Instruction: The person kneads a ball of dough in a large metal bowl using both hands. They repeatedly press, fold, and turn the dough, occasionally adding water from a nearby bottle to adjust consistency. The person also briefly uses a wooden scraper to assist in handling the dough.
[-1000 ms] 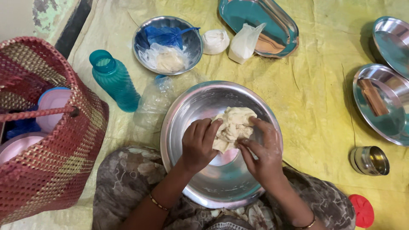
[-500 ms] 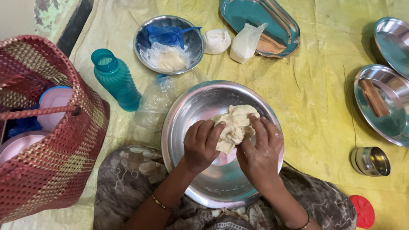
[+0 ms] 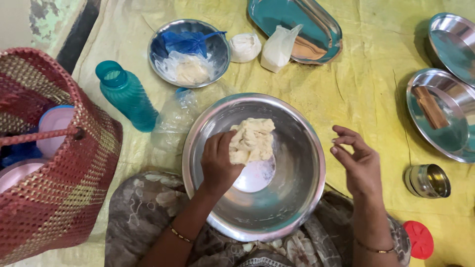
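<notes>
So a moment ago I had both hands buried in the dough, squeezing it from either side. Now my right hand [image 3: 360,160] has come off it and is hanging outside the rim of the big steel bowl [image 3: 302,207], fingers loosely curled and apart, holding nothing. Looks like bits of dough are stuck on the fingertips, but it's hard to be sure.

My left hand [image 3: 217,163] is the only one on the dough [image 3: 253,140] now, fingers closed around its near side, pressing it against the bowl's bottom. The lump sits just beyond my left knuckles, roughly mid-bowl, ragged and not smooth yet, so I'd say the kneading is far from done.

Beyond my left hand there's a smaller steel bowl [image 3: 217,47] with blue plastic in it, and a teal bottle [image 3: 127,96] off to the left. A small steel cup [image 3: 428,181] sits just right of my free hand.
</notes>
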